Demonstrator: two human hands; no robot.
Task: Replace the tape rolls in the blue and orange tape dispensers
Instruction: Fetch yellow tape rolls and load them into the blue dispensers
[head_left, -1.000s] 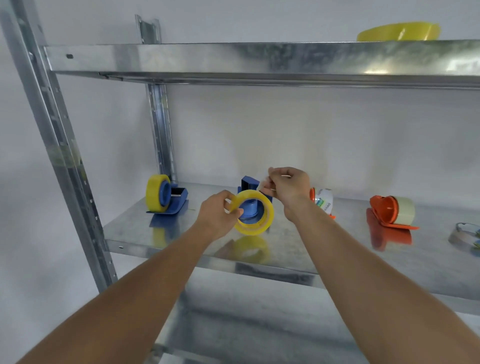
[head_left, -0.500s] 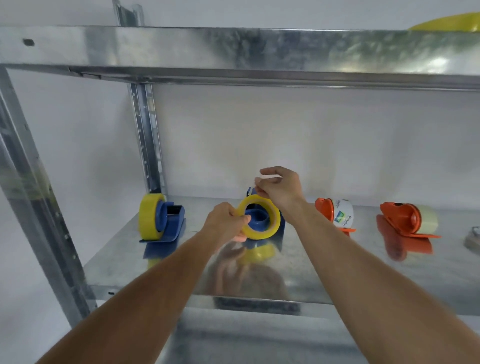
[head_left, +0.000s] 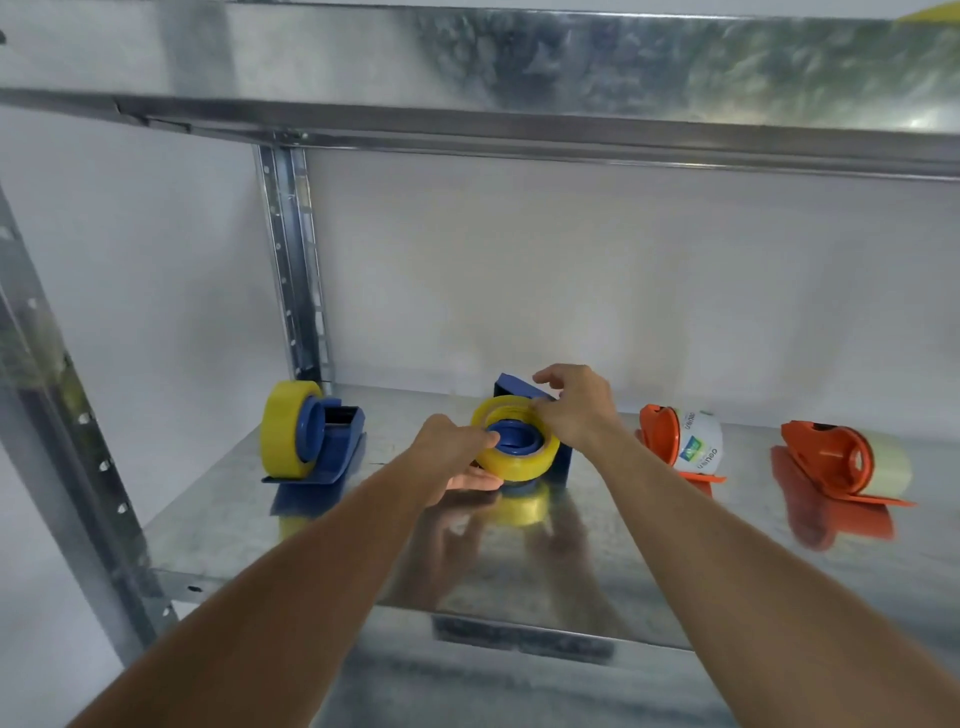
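A translucent yellow roll of packing tape (head_left: 517, 441) sits tilted around the round blue plastic hub of the middle blue tape dispenser (head_left: 522, 395), near the centre of the shiny galvanised metal shelf (head_left: 218, 514). The roll is a broad glossy ring, its pale yellow band letting the darker blue core show through. The left hand (head_left: 452, 457) has its grip closed on the near left rim of the roll, thumb on top and fingers curled under it. The right hand (head_left: 576, 410) pinches the far right rim of the same roll, its index finger lifted above the dispenser's upright blue back plate. To the left, well apart, a second blue plastic dispenser (head_left: 332, 447) stands on the shelf already carrying a yellow tape roll (head_left: 283, 434) on its wheel, the roll set upright on edge. To the right lie two orange plastic dispensers: the nearer one (head_left: 660, 431) holds a white roll with printed green and blue labelling (head_left: 698, 441), the farther one (head_left: 826, 457) holds a pale cream roll (head_left: 891, 467). The shelf surface is mottled and mirror-like, reflecting arms, tape and dispensers. A perforated metal upright (head_left: 296, 270) rises at the back left, and another metal shelf (head_left: 519, 67) spans overhead.
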